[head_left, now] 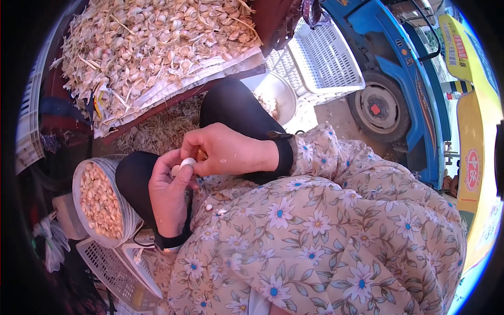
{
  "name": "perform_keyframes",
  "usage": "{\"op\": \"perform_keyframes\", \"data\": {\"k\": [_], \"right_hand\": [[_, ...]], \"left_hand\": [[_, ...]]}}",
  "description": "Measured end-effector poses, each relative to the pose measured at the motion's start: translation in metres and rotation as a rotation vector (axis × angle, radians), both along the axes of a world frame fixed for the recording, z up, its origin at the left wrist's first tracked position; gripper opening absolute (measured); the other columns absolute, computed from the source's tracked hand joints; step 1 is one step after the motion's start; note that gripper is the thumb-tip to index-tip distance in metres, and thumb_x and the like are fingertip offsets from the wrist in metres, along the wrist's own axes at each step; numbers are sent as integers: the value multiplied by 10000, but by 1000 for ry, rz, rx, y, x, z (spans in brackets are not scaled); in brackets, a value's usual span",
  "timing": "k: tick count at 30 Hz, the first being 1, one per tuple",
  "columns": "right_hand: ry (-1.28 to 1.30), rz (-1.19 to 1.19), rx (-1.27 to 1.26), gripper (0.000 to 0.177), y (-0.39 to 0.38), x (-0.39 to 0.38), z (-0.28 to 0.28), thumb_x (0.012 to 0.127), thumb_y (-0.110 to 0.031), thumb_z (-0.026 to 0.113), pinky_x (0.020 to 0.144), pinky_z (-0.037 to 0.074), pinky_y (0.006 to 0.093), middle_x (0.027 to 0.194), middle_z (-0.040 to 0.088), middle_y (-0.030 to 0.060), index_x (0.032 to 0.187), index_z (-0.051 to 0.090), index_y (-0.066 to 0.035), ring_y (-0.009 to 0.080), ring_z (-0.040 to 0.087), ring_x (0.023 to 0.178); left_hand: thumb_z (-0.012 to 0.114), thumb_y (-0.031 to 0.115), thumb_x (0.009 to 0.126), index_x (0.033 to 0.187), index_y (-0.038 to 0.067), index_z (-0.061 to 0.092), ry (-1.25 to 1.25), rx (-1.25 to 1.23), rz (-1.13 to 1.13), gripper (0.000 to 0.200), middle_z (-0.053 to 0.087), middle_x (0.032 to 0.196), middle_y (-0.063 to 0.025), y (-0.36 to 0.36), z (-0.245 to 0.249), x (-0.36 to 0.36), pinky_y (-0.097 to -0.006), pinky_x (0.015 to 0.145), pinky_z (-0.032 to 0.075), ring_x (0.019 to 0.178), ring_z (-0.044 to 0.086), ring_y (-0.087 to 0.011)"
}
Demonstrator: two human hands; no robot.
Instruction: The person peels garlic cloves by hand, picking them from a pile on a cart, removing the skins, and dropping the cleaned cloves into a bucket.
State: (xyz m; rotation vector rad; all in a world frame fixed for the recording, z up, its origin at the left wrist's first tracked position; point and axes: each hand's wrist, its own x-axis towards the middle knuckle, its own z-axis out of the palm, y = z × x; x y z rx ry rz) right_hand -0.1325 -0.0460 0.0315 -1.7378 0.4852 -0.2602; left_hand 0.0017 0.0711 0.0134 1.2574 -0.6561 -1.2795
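A pale garlic clove [187, 163] sits between my two hands above my lap. My left hand [169, 194] is closed on it, thumb pressed against its side. From the right, my right hand [228, 149] reaches over in a pinch, its fingertips at the same clove. Something yellowish-brown shows between the right fingers, too small to name. Bits of white peel [209, 207] lie on the flowered garment [315, 226] just below the hands.
Unpeeled garlic [157, 44] is heaped on a raised surface ahead. A tub [125, 210] of cloves [97, 202] stands at left. A metal basin [285, 100], white crate [328, 58] and blue vehicle [415, 105] are to the right.
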Motion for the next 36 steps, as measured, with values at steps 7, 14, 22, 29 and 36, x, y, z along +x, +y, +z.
{"op": "perform_keyframes", "data": {"k": [7,14,22,29,36], "right_hand": [[-52,-71,433,171,-2,1,4,838,-116,617,555,476,210,697,606,35,911,587,36,82,580,625],[-246,-126,-117,88,-3,2,-2,862,-75,558,556,472,235,764,586,34,913,562,-4,97,579,636],[-183,-153,-300,247,-32,3,6,755,-58,629,762,460,327,971,585,110,992,561,-39,284,572,899],[-21,-326,-851,188,-140,66,-47,751,-159,595,718,451,401,872,568,135,906,601,-53,322,559,849],[412,-365,-1083,151,-178,119,-63,713,-141,547,632,484,419,835,599,161,765,636,-30,320,613,736]], "left_hand": [[519,155,907,1080,-14,517,86,-3,106,243,546,748,-26,-1,7,0,-171,475,372,566,465,-49],[493,150,918,1095,-11,503,198,63,94,239,525,735,-29,-13,19,-1,-166,445,351,533,440,-48],[531,190,902,1054,-24,478,7,-428,-155,269,515,753,-105,-6,113,18,-167,388,373,474,464,-71],[660,108,803,1027,-51,602,192,-696,-935,281,606,940,-165,-32,182,29,-253,531,491,642,623,-236],[688,88,773,944,-76,629,367,-1115,-537,245,619,856,-168,-17,152,12,-255,526,477,642,624,-216]]}}
